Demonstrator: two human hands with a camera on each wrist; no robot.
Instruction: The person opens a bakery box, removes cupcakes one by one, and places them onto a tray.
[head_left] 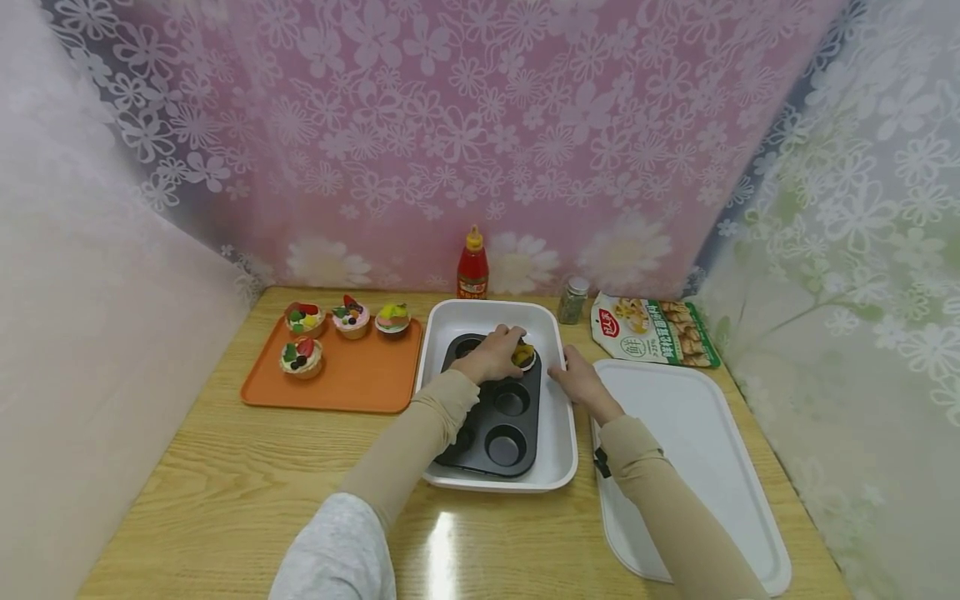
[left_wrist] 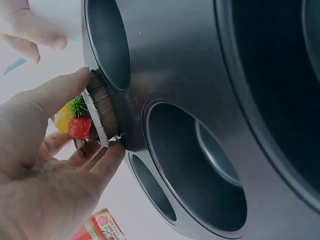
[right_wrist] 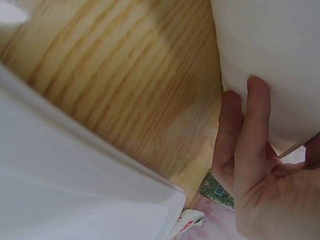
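Observation:
My left hand [head_left: 489, 357] grips a small fruit tart [left_wrist: 102, 110] by its sides, thumb on one side and fingers on the other. A strawberry and yellow fruit top the tart, which overlaps a cup at the far right of the dark muffin pan [head_left: 480, 457]. That pan lies inside a white rectangular tub [head_left: 557, 450]. My right hand [head_left: 583, 383] holds the tub's right rim, two fingers [right_wrist: 255, 110] lying against the outer wall. Other cups of the pan look hollow, and my left hand and forearm hide some of them.
An orange tray [head_left: 337, 396] with several fruit tarts [head_left: 302, 357] is at left. Behind the tub stand a red sauce bottle [head_left: 472, 271] and a spice jar [head_left: 573, 300]. A food packet [head_left: 656, 331] lies at back right, above a white tray [head_left: 705, 467] under my right forearm.

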